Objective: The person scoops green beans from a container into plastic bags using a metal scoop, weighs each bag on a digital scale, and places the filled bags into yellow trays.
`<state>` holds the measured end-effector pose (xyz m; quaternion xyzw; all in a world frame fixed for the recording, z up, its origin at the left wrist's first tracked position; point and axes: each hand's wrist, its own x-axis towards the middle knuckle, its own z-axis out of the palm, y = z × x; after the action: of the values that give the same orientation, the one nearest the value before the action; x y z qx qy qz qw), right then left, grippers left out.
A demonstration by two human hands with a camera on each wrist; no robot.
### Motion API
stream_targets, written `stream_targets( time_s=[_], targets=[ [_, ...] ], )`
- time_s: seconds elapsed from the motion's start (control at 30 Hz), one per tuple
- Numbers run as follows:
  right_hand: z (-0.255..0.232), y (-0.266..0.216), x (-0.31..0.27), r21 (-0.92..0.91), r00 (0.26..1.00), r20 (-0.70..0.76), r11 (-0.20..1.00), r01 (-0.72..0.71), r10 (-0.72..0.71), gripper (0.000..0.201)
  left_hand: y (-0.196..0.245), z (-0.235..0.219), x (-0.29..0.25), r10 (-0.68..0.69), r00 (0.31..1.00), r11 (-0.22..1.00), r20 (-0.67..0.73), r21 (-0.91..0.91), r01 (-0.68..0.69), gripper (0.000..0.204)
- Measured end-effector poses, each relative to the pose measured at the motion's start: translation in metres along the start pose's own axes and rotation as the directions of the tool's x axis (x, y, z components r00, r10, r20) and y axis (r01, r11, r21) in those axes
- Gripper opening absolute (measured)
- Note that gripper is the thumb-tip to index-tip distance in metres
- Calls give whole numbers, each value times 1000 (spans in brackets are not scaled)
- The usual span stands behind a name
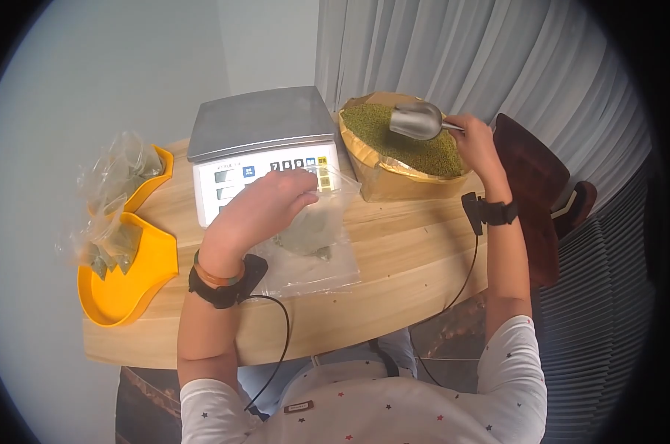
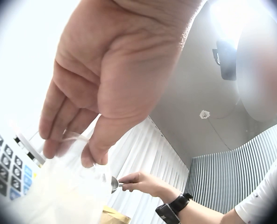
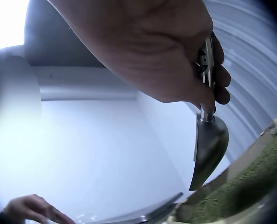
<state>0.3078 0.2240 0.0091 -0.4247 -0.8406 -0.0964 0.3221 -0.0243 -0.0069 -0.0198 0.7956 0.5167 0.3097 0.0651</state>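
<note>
My right hand (image 1: 477, 144) grips the handle of a metal scoop (image 1: 418, 120) above a cardboard box (image 1: 405, 189) full of small green beans (image 1: 442, 157). In the right wrist view the fingers wrap the handle and the scoop's bowl (image 3: 212, 148) hangs over the beans. My left hand (image 1: 265, 206) is in front of the scale, at the top of a clear plastic bag (image 1: 342, 255). The left wrist view has the thumb and fingers pinching the bag's rim (image 2: 75, 136). Some green content shows low in the bag.
A weighing scale (image 1: 265, 120) with a keypad stands behind the bag. On the left, two yellow trays (image 1: 161, 255) hold clear bags (image 1: 120, 244) with green content. A dark chair (image 1: 531, 170) stands at the right. Cables run from both wrists.
</note>
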Motion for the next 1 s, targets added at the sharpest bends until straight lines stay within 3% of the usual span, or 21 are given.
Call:
stream_targets(
  time_s=[0.13,0.27,0.33,0.37,0.43,0.6,0.77,1.0],
  targets=[
    [36,28,-3,-178,977,143,975,-132,158,25,-3,1,0,22,1000,1000,-6,1,-22,16],
    [69,26,-12,-159,963,220,980,-121,155,29,-3,1,0,30,1000,1000,-7,2,-30,16],
    [84,23,-13,57,953,286,991,-121,100,27,-2,1,1,27,1000,1000,-1,0,-27,15],
    [89,24,-13,58,954,282,991,-123,102,27,-3,1,1,26,1000,1000,8,7,-26,15],
    [90,15,-11,245,916,380,941,-234,129,26,-4,2,1,28,999,999,20,17,-29,15],
    [93,27,-9,351,863,483,870,-346,148,27,-3,2,1,12,999,1000,36,-2,-12,14],
    [91,40,-8,481,763,575,632,-608,296,23,0,-1,1,-43,996,999,81,26,41,17],
    [72,49,-14,501,779,520,614,-610,350,20,-2,2,1,9,999,1000,42,-7,-9,16]
  ],
)
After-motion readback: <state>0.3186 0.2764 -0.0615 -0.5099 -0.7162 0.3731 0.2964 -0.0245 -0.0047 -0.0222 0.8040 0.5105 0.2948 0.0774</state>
